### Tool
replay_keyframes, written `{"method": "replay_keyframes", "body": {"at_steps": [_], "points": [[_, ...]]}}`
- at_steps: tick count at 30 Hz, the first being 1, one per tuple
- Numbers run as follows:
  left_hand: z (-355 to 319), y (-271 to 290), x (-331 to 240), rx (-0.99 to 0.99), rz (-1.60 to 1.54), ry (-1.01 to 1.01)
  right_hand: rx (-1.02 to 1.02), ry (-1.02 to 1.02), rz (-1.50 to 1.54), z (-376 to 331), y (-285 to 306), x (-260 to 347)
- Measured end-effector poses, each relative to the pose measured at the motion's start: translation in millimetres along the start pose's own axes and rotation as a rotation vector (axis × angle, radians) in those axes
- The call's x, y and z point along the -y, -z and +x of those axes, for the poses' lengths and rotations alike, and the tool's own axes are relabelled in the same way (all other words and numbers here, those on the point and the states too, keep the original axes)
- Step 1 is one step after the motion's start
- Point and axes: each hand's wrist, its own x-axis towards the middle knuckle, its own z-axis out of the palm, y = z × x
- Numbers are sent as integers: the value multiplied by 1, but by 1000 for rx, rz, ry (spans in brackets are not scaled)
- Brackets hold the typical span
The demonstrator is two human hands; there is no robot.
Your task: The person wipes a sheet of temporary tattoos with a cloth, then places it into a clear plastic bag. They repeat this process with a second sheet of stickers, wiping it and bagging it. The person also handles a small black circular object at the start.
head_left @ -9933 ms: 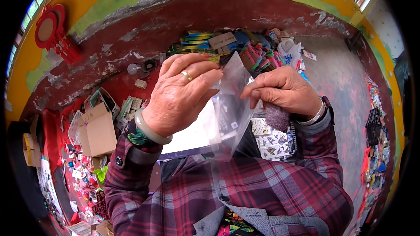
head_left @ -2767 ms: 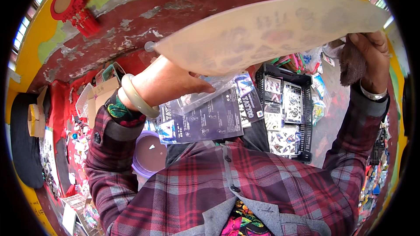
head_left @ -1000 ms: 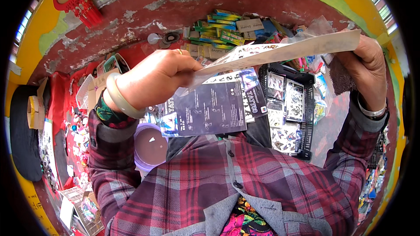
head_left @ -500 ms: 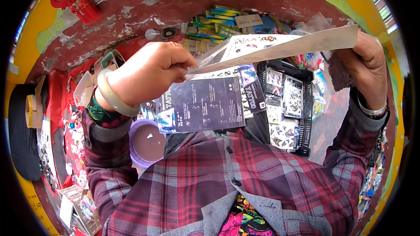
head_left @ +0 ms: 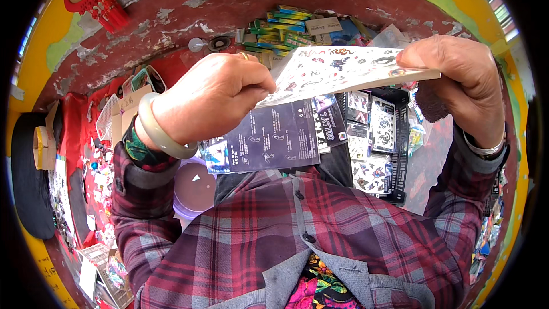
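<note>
Between my two raised hands is a stack of white temporary tattoo sheets [head_left: 343, 71], printed with small dark and red designs and tilted so its face and front edge show. My left hand [head_left: 214, 94] pinches its left end, where a bit of clear film seems to lie; the fingertips are partly hidden. My right hand [head_left: 466, 74] grips the right end, thumb on top and fingers underneath. A dark fuzzy cloth [head_left: 433, 103] hangs below the right fingers. Under the sheets, on my lap, lie a dark purple printed tattoo package [head_left: 274, 137] and another tattoo package [head_left: 330, 120] partly beneath it.
A black plastic basket [head_left: 402, 166] with packed tattoo sheets stands at the right of my lap. To the left is a purple tub [head_left: 184, 209] with a white scrap inside. Green and yellow boxes [head_left: 286, 28] are piled by the far wall. Small items litter a red cloth [head_left: 77, 131].
The sheets have tipped so their printed face shows more. My right hand has shifted left, its thumb now on top. My left hand has moved slightly right.
</note>
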Motion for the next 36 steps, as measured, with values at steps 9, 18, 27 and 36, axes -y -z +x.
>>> {"method": "replay_keyframes", "body": {"at_steps": [9,18,27,36], "points": [[-11,-2,7,-131,-121,38,58,135,-90,-7,-3,7],[-16,-22,5,-92,-193,-34,-36,133,-125,-14,-17,19],[-16,-4,16,-32,-799,130,-269,-286,198,-12,-19,10],[-10,5,5,-31,-302,63,-270,-420,436,-13,-13,5]]}}
